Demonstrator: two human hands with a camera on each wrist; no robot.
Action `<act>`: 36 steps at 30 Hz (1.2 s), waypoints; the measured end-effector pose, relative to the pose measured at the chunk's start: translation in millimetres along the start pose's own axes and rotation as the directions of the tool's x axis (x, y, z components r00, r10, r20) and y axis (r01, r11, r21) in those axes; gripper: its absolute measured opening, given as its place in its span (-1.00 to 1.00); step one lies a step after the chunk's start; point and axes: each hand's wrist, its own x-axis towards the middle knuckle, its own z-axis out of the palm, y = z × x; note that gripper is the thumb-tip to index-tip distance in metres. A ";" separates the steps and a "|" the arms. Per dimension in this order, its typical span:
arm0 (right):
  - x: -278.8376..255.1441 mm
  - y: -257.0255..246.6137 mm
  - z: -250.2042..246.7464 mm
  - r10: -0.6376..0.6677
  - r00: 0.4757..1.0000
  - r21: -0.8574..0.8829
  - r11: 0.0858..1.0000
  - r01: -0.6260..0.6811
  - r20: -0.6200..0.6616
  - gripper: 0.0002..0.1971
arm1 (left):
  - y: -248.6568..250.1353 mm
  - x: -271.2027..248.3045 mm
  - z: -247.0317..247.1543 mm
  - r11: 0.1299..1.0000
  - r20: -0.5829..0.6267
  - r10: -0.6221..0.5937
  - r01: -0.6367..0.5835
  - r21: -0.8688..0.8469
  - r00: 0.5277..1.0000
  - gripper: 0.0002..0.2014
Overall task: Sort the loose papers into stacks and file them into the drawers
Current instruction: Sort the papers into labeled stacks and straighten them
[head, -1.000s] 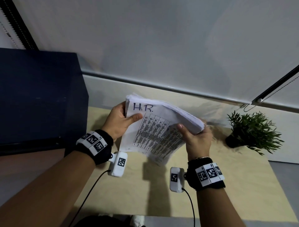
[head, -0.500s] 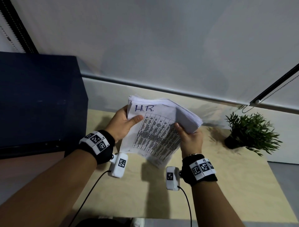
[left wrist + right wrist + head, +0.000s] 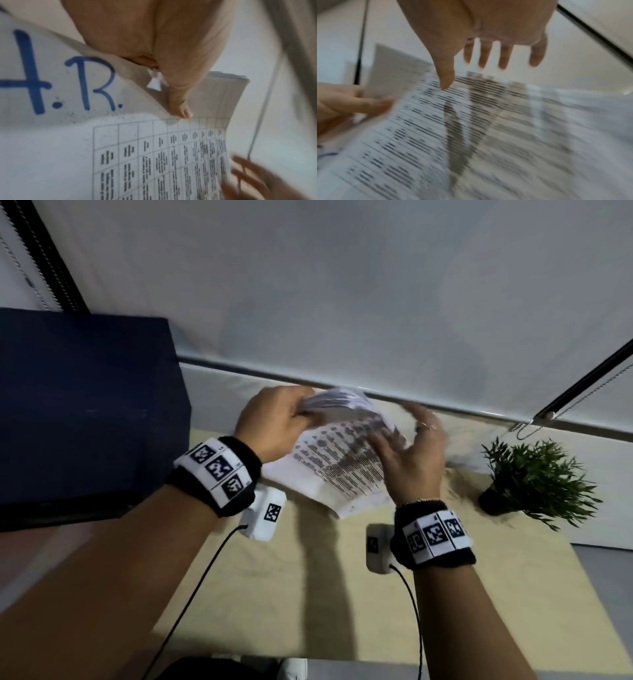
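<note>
A thick stack of white papers (image 3: 339,460) hangs in the air above the wooden desk (image 3: 308,594), its top sheet a printed table with "H.R." handwritten in blue (image 3: 56,83). My left hand (image 3: 274,426) grips the stack's far left corner, thumb (image 3: 178,102) pressed on the top sheet. My right hand (image 3: 411,453) hovers at the stack's right side with fingers (image 3: 485,56) spread and straight, off the paper (image 3: 471,135). The picture is blurred by motion.
A dark blue cabinet (image 3: 85,412) stands at the left edge of the desk. A small potted plant (image 3: 534,477) sits at the far right. A white roller blind (image 3: 342,285) hangs behind, its cord (image 3: 565,402) at the right.
My right hand has let go of the stack's right edge and opened. The left hand has turned over the top corner, and the stack now tilts flatter and farther from me.
</note>
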 end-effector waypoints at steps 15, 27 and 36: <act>-40.5 80.9 -9.7 0.468 0.880 0.592 0.688 -0.420 0.080 -0.70 | -80.3 -56.4 34.1 0.698 -0.034 -0.460 0.338 -0.631 0.887 -0.80; -68.7 89.3 2.5 0.366 0.924 0.345 0.858 -0.380 0.106 -0.75 | -104.4 -77.7 40.6 0.734 0.008 -0.475 0.402 -0.547 0.880 -0.77; -47.7 72.0 -5.5 -0.009 0.987 -0.168 0.985 0.037 0.163 -0.69 | -96.3 -58.3 27.4 0.939 -0.008 -0.322 0.319 -0.128 0.947 -0.70</act>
